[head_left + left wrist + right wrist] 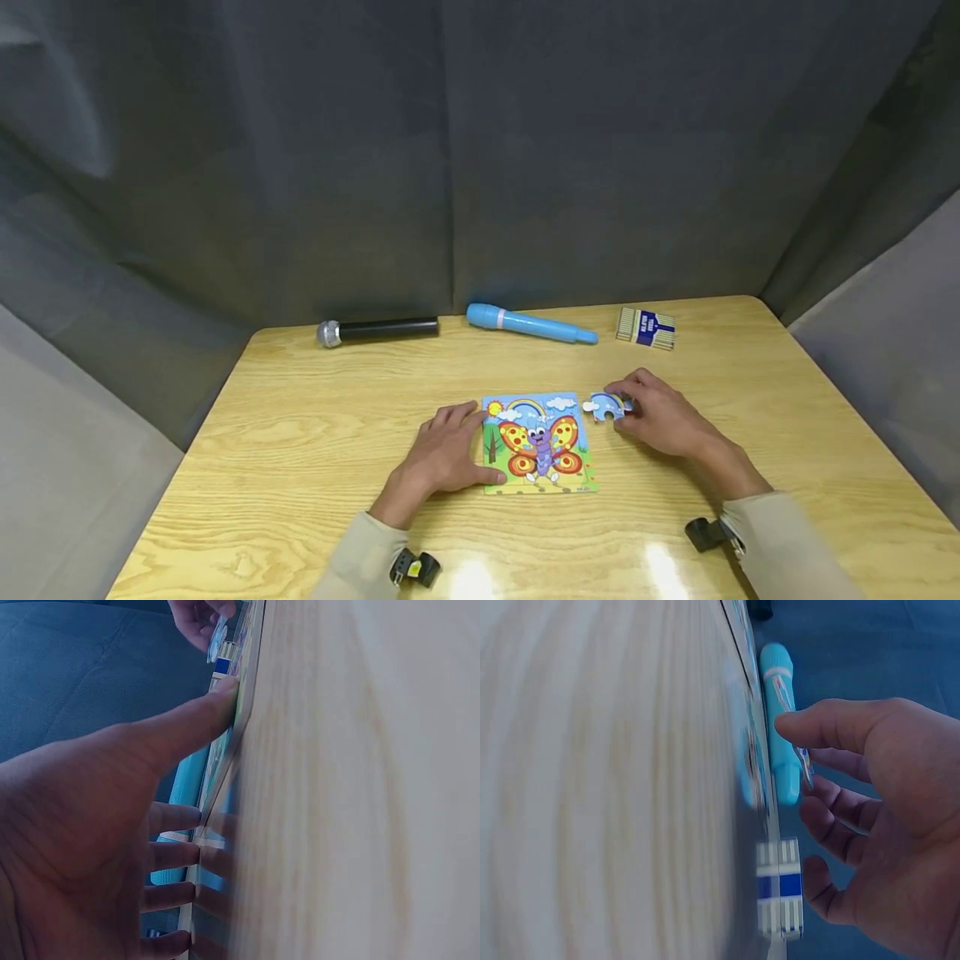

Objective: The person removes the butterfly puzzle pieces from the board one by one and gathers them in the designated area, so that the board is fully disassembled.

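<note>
- Puzzle piece (606, 406), one, blue with white cloud shapes, pinched between thumb and fingertips of the right hand (663, 415); it sits just off the upper right corner of the butterfly puzzle (538, 443), at about 2 o'clock from the board's middle; in the right wrist view the piece (804, 760) shows only edge-on as a thin sliver by the thumb
- Left hand (442, 454) lies flat with relaxed fingers on the table (300, 433), thumb and fingertips touching the puzzle's left edge at 9 o'clock; it grasps nothing
- Writing: the small box (646, 327) at 1 o'clock from the puzzle has a dark blue label with white marks, too small to read; a tiny mark at the puzzle's lower right corner is also illegible
- Hard to make out: both wrist views are blurred and skim the tabletop, so the puzzle appears there only as a thin edge; the forearms are cut off by the lower frame edge
- Count: one puzzle board, one loose piece, one black microphone (378, 330) at 11 o'clock, one blue toy microphone (529, 323) at 12 o'clock, one box, two hands
</note>
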`<state>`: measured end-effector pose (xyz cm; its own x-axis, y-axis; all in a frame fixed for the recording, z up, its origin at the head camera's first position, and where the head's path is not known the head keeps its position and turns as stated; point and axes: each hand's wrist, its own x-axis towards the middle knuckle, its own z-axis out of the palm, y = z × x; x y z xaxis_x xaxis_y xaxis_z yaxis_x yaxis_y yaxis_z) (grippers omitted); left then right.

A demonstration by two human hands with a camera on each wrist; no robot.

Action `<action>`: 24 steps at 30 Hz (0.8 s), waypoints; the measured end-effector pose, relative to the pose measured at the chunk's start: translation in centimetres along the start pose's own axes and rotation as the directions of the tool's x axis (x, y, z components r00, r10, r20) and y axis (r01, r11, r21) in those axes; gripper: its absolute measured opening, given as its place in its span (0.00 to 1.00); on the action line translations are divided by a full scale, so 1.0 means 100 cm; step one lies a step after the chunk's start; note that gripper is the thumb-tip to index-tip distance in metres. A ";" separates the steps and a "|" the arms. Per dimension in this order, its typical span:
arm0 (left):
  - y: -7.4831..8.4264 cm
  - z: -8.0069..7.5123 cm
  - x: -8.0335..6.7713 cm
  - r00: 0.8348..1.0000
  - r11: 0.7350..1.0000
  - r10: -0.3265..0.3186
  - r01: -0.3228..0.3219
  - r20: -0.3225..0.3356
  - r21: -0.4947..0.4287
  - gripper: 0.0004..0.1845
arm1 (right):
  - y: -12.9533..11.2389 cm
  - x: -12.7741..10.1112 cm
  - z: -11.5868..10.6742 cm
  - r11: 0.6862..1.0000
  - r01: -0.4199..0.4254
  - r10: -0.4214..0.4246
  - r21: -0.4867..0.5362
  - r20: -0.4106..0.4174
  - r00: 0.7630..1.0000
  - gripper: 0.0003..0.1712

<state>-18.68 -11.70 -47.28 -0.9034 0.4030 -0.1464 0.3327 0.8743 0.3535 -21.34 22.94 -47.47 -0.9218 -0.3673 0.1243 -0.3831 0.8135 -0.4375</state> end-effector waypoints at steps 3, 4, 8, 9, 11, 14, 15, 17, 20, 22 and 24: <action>-0.001 0.000 0.000 1.000 1.000 -0.005 0.005 -0.003 0.001 0.51 | 0.007 -0.002 -0.005 1.000 -0.010 0.010 -0.013 0.000 1.000 0.26; -0.001 0.000 0.000 1.000 1.000 -0.006 0.006 -0.003 -0.001 0.51 | 0.009 -0.003 -0.006 1.000 -0.017 0.017 -0.014 0.002 1.000 0.26; -0.001 0.000 0.000 1.000 1.000 -0.005 0.005 -0.002 -0.003 0.51 | 0.016 -0.007 -0.010 0.997 -0.070 0.070 -0.009 0.023 0.997 0.26; -0.001 0.000 0.000 1.000 1.000 -0.005 0.005 -0.001 -0.001 0.51 | 0.017 -0.008 -0.011 0.996 -0.084 0.084 -0.011 0.029 0.996 0.26; -0.001 0.000 0.000 1.000 1.000 -0.005 0.005 0.001 0.001 0.51 | 0.020 -0.010 -0.013 0.994 -0.106 0.107 -0.017 0.040 0.993 0.26; -0.001 -0.001 0.000 1.000 1.000 -0.002 0.002 0.003 0.004 0.51 | 0.023 -0.012 -0.015 0.991 -0.126 0.128 -0.033 0.047 0.991 0.26; -0.001 0.000 0.000 1.000 1.000 -0.002 0.002 0.004 0.005 0.51 | 0.025 -0.012 -0.016 0.991 -0.129 0.131 -0.042 0.047 0.990 0.26; -0.001 0.000 0.000 1.000 1.000 -0.001 0.001 0.002 0.003 0.51 | 0.029 -0.013 -0.018 0.990 -0.134 0.136 -0.052 0.047 0.990 0.26; -0.002 0.000 0.001 1.000 1.000 0.000 0.000 0.001 0.009 0.51 | 0.036 -0.016 -0.020 0.986 -0.146 0.150 -0.074 0.048 0.988 0.26; -0.002 0.001 0.001 1.000 1.000 -0.001 0.001 0.002 0.010 0.51 | 0.040 -0.018 -0.021 0.984 -0.163 0.168 -0.078 0.058 0.984 0.27; -0.002 0.001 0.001 1.000 1.000 -0.003 0.003 0.003 0.015 0.51 | 0.043 -0.019 -0.021 0.980 -0.180 0.186 -0.079 0.069 0.980 0.27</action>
<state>-18.81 -11.77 -47.45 -0.9038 0.4008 -0.1501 0.3337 0.8795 0.3393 -21.38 28.13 -47.70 -0.9705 -0.2401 -0.0212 -0.2141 0.8993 -0.3812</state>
